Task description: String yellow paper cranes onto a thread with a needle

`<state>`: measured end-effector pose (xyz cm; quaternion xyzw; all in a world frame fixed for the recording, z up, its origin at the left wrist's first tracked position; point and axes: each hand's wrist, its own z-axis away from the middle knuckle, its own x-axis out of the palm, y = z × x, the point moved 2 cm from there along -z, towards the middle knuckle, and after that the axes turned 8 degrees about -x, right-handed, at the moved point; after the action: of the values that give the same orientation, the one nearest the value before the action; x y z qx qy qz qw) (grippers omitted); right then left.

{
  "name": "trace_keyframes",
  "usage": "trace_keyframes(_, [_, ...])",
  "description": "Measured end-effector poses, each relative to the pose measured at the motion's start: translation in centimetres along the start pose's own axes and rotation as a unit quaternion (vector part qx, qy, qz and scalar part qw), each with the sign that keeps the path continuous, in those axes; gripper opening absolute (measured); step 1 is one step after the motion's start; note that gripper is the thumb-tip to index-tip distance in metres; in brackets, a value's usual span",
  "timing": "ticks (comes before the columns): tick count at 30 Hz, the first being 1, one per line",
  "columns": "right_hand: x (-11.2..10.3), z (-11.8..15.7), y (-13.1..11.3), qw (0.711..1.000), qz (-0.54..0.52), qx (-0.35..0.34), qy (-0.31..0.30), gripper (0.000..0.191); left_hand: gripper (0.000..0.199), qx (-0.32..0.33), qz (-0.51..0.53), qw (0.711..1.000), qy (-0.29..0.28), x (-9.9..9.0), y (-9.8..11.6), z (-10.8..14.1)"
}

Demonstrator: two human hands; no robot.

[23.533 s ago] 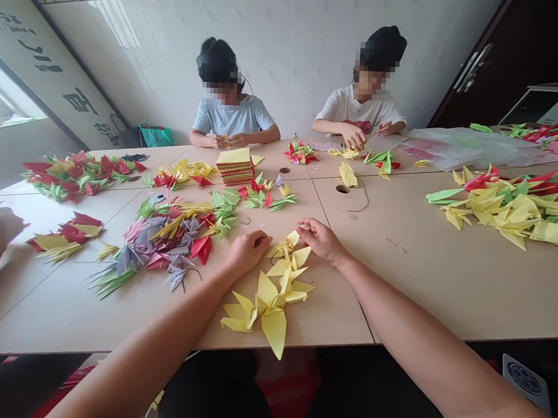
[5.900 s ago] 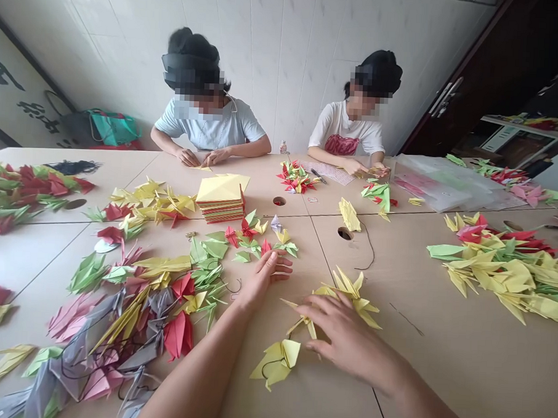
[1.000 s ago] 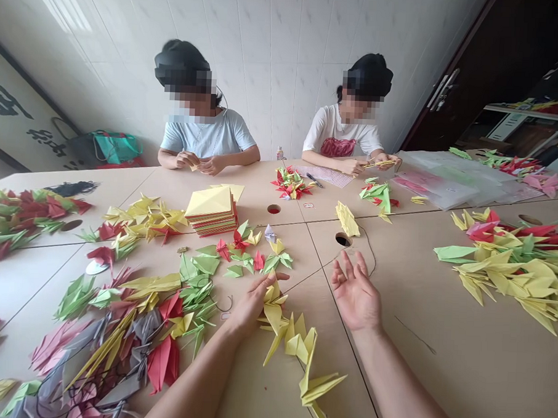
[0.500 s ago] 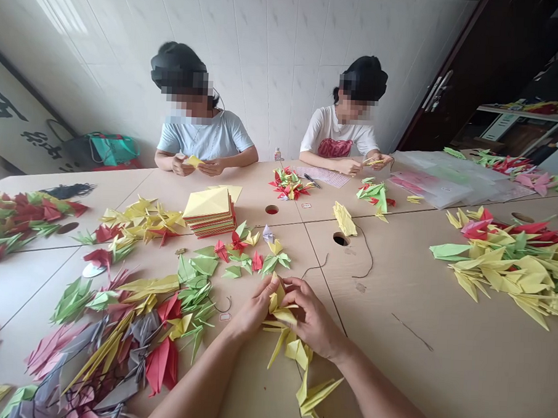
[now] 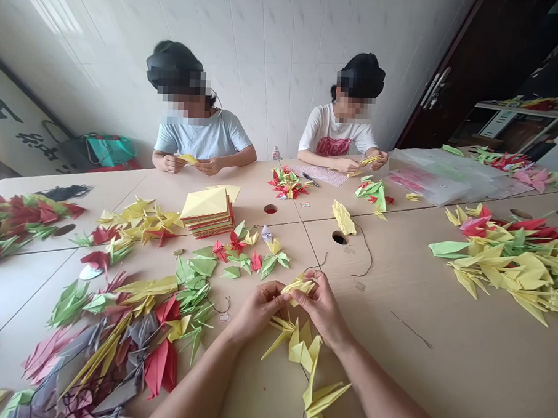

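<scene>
Between my two hands is a yellow folded paper crane (image 5: 299, 286), gripped from both sides at the front middle of the table. My left hand (image 5: 262, 307) pinches its left end with thumb and fingers. On the other side my right hand (image 5: 321, 304) has its fingers closed around the right end. Below them a string of yellow paper cranes (image 5: 315, 389) hangs down toward me, threaded on a dark cord. Part of the held crane is hidden by my fingers.
Left of my arms lies a heap of coloured paper cranes (image 5: 116, 343). Beyond it stands a stack of square paper (image 5: 207, 209). More cranes (image 5: 512, 256) are piled at the right. Across the table (image 5: 392, 362) sit two people, one in light blue (image 5: 203, 135), one in white (image 5: 333, 134), both handling yellow paper.
My hands have shifted slightly right, and the held crane has turned from pointing up to lying more sideways. The hanging string has swung right. The view has moved a little.
</scene>
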<state>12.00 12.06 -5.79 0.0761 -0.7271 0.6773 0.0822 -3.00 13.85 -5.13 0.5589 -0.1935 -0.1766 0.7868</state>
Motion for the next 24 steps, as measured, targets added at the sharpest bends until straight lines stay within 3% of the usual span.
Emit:
trace_keyframes(4, [-0.2,-0.2,0.0,1.0,-0.01,0.006,0.02,0.027,0.024,0.009,-0.009,1.0,-0.005,0.0,0.1,0.1])
trace_keyframes(14, [-2.7,-1.7,0.4,0.984,-0.072,0.018,0.161,0.014,0.025,0.02,-0.02,0.999,-0.033,-0.4,0.9,0.4])
trace_keyframes(19, [-2.6,-1.7,0.3,0.982,-0.102,0.023,0.158,0.013,0.01,0.025,-0.021,0.999,0.016,0.0,-0.1,-0.2])
trace_keyframes(24, [-2.1,-1.5,0.1,0.984,-0.132,0.036,0.116,0.011,0.017,0.032,0.032,0.999,0.031,-0.6,0.4,-0.1])
